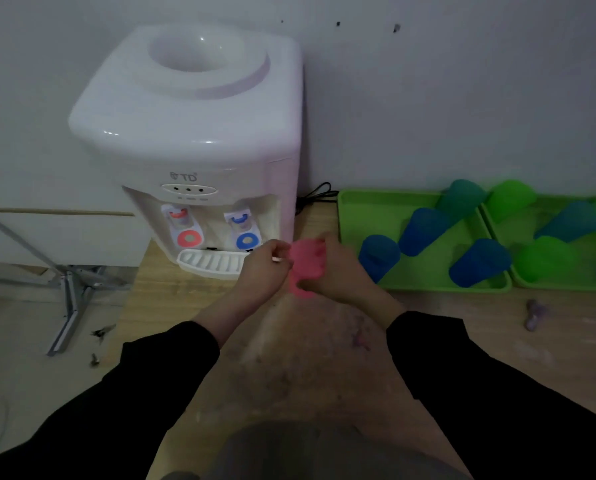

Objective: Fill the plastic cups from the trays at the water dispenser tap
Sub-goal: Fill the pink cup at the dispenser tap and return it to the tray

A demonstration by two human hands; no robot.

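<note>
Head view: I see a pink translucent plastic cup [305,268] held in the air above the light wooden table [199,299]. It is just in front of the dispenser's right corner, between the dispenser and the nearer tray. Blur keeps me from telling how the cup is tilted.
Right hand [338,271]: its fingers are curled round the pink cup from the right side and grip it.
Left hand [261,268]: thumb and forefinger are drawn together at the cup's left edge. I cannot tell whether they pinch the cup or only touch it.
Sleeves: both forearms wear black sleeves [480,368].
Dispenser: the white tabletop water dispenser [192,133] stands against the wall, with no bottle in its top well.
Taps: the blue-lever tap [246,239] is just up and left of the cup, and the red-lever tap [189,237] is further left.
Drip tray: the white slotted drip tray [213,263] lies below the taps, beside the left hand.
Trays: two lime-green plastic trays sit side by side on the table to the right, the nearer tray [369,213] and the farther tray [566,288].
Cups in trays: blue plastic cups [379,254] and green plastic cups [546,258] stand in them, mouth down as far as I can tell.
Cable: a black power cable [315,195] loops behind the dispenser.
Floor: grey metal stand legs [71,292] rest to the left of the table.
</note>
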